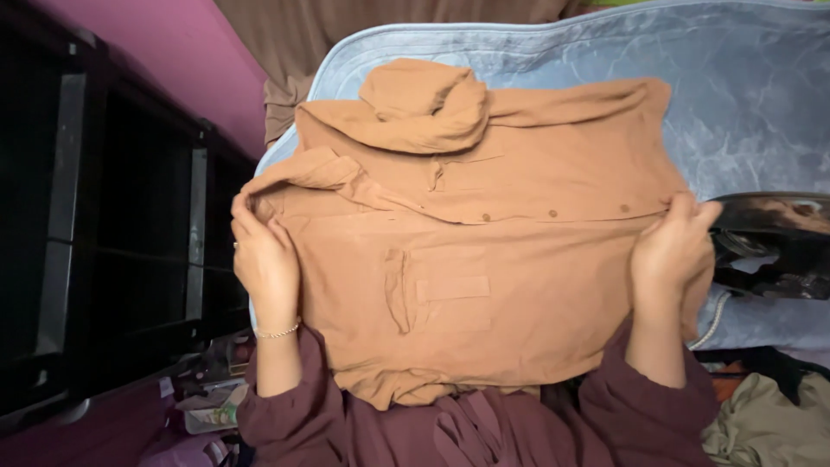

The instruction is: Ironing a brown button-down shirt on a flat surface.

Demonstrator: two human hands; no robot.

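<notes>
A tan-brown buttoned shirt (484, 259) lies spread across a pale blue padded board (743, 95), its sleeves bunched up at the far end. My left hand (264, 259) grips the shirt's left edge near the collar fold. My right hand (670, 246) grips the right edge by the button line. Both of my arms wear dark maroon sleeves, and a thin bracelet circles my left wrist.
A dark shelving unit (104, 225) stands at the left against a pink wall (173, 43). A dark patterned object (778, 242) rests on the board's right side. Crumpled clothes (769, 415) lie at lower right, and small clutter (207, 406) sits on the floor at lower left.
</notes>
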